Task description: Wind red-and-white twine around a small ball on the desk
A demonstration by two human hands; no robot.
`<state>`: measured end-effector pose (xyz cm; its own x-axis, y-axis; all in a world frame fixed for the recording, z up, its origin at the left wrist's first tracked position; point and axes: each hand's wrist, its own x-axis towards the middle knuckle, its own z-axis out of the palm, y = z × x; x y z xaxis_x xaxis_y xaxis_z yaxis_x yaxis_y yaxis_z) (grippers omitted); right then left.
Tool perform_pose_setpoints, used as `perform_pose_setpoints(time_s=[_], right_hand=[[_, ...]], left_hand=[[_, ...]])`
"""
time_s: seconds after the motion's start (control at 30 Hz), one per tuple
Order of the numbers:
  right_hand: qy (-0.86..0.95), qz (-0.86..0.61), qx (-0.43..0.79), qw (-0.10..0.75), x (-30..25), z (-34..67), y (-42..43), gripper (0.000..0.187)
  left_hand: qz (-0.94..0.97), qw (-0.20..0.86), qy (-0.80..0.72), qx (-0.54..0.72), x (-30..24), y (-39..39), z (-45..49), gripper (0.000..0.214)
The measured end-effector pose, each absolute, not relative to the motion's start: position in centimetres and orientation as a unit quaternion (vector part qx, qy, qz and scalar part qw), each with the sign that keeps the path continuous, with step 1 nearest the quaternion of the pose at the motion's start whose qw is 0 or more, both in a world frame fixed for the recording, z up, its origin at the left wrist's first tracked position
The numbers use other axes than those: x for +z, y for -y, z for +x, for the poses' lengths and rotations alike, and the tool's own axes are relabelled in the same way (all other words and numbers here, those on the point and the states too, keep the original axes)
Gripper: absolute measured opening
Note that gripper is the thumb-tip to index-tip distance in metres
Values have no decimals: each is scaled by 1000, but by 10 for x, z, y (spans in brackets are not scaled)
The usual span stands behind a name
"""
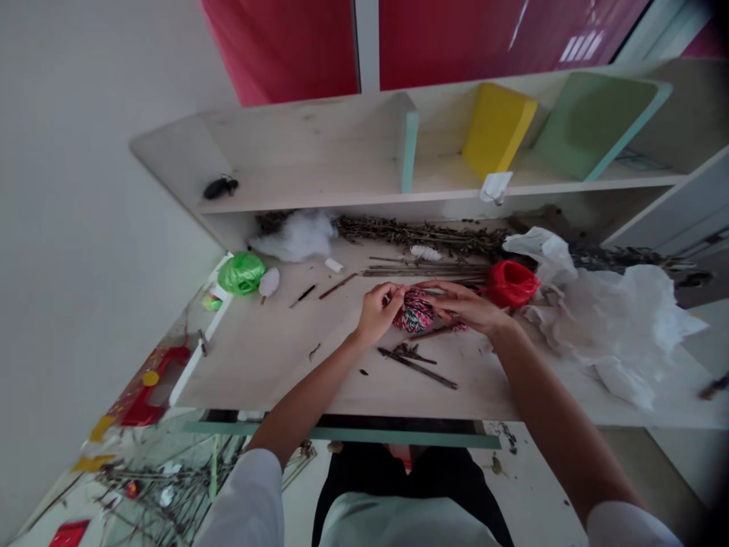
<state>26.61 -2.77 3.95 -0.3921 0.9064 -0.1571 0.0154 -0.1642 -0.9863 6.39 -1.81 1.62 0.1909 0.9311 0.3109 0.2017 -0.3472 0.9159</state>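
A ball of red, white and green twisted yarn (414,314) is between my two hands above the desk. My left hand (378,311) is closed at its left side, thumb and fingertips pinched against the yarn. From the right, my right hand (468,305) reaches its long fingers over the ball's upper and right side, holding it; some fingertips are hidden. Under the right hand lies a brown stick (431,333) with a bit of the same yarn by its end. Nearer to me are short broken twigs (421,369).
A red twine roll (511,284) and crumpled white paper (620,327) lie right of my hands. Behind are thin sticks (427,270), dried stems (392,228) and white fluff (299,235). Green twine (242,273) sits left. An open drawer (342,433) juts out below the desk edge.
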Motion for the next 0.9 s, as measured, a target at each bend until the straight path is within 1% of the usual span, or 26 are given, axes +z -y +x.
perform_pose_setpoints(time_s=[0.37,0.9], right_hand=[[543,-430,629,353,41,266,29,53],[511,-424,650,370,41,265,28,48]], left_hand=[[663,391,-424,477,17,18,64,37],[660,390,-428,478,17,17,64,37]])
